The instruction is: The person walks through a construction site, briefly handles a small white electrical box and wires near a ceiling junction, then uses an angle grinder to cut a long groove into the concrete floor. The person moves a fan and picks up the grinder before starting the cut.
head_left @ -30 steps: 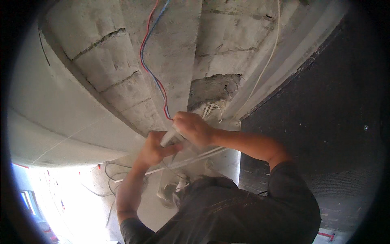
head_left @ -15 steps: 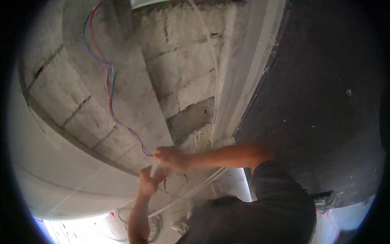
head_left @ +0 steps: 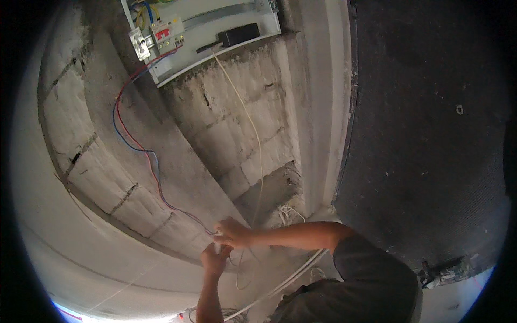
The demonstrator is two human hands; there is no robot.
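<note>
My left hand (head_left: 214, 259) and my right hand (head_left: 232, 232) meet in the lower middle, both with fingers closed. Between them sits a small whitish piece (head_left: 218, 246), mostly covered by my fingers, so its kind cannot be made out. My left hand grips it from below, my right from above. A red and blue pair of wires (head_left: 156, 168) runs down to my right hand's fingertips, where its end is hidden. The upper end of this pair enters a breaker (head_left: 166, 33) with a red switch.
An open white distribution box (head_left: 199, 29) is at the top, with a black block (head_left: 238, 34) inside. A pale cable (head_left: 251, 121) hangs from it past bare block wall (head_left: 231, 129). A large dark panel (head_left: 425, 134) stands at right. White cables (head_left: 295, 275) lie low behind my right arm.
The view has tilted up, bringing the distribution box into the picture. My hands remain together at the whitish piece and the wire pair.
</note>
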